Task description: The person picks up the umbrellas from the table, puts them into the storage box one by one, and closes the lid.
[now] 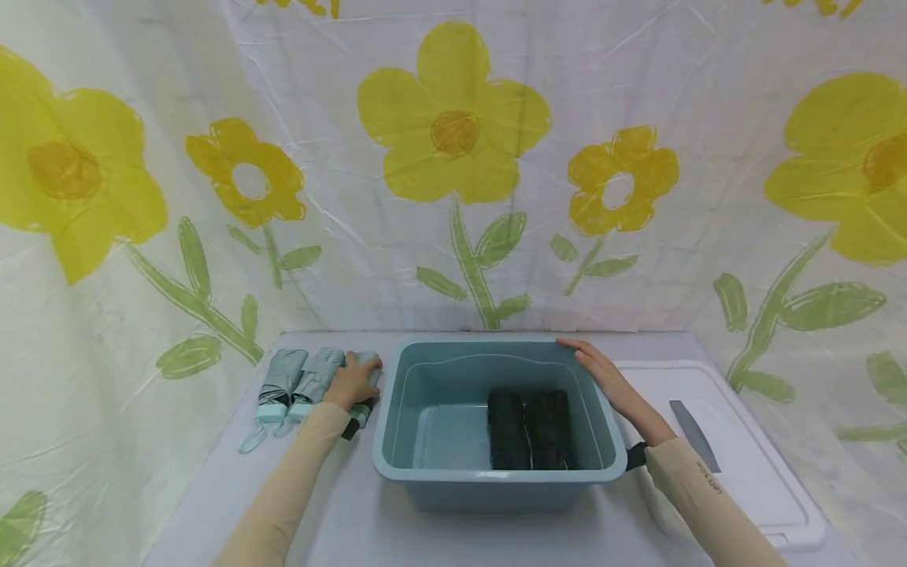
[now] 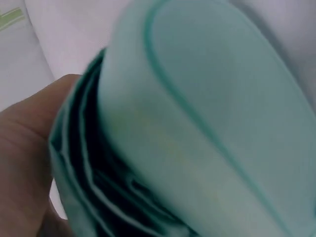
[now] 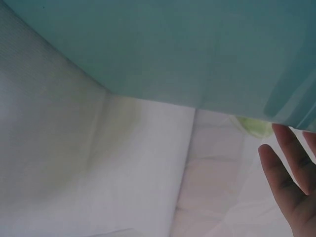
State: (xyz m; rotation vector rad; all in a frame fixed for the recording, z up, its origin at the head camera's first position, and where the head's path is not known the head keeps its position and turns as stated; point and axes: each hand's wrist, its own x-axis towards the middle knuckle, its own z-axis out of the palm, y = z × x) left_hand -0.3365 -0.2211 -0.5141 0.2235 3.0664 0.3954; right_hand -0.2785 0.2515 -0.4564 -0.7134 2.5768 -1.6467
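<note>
My left hand grips a folded pale green umbrella on the table, left of the blue-green plastic bin. Close up in the left wrist view, the umbrella's smooth handle end and pleated fabric fill the picture, with my thumb beside them. Two similar folded umbrellas, one outer and one nearer my hand, lie to the left. My right hand rests at the bin's right rim with fingers extended; the right wrist view shows the fingertips at its outer wall.
Inside the bin, toward its right, lie two black rolled bundles, one left and one right. A white lid with a grey strip lies right of the bin. Behind the table hangs a flowered curtain.
</note>
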